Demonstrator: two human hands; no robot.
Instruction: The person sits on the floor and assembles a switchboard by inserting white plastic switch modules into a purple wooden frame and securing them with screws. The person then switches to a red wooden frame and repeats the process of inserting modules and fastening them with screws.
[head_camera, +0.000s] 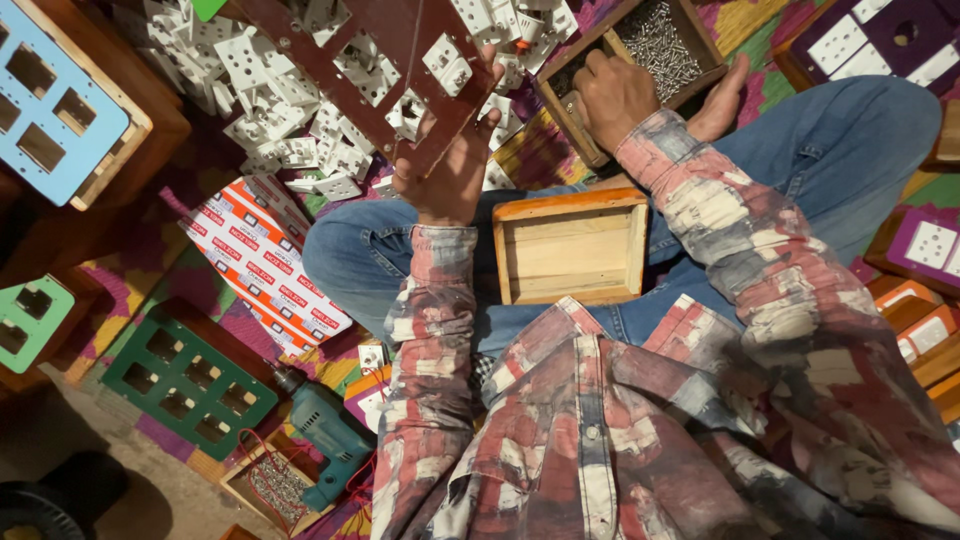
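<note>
Brown panel (390, 60): dark brown board with white sockets mounted on it, held up tilted at top centre, above my lap; I see it gripped at its lower corner.
Blue faceplate (50, 110): far left, on a wooden box, rectangular cut-outs.
Green faceplate (185, 375): lower left on the mat, well apart from my hands.
Drill (325, 430): teal, just right of the green faceplate.
Loose sockets (290, 140): white pile on the mat, under and beside the panel.
Left hand (450, 170): fingers closed on the panel's corner, thumb on its face.
Wooden box (570, 245): open frame resting on my lap.
Right hand (615, 95): curled, knuckles up, in the screw tray (700, 75); I cannot tell what it grips.
</note>
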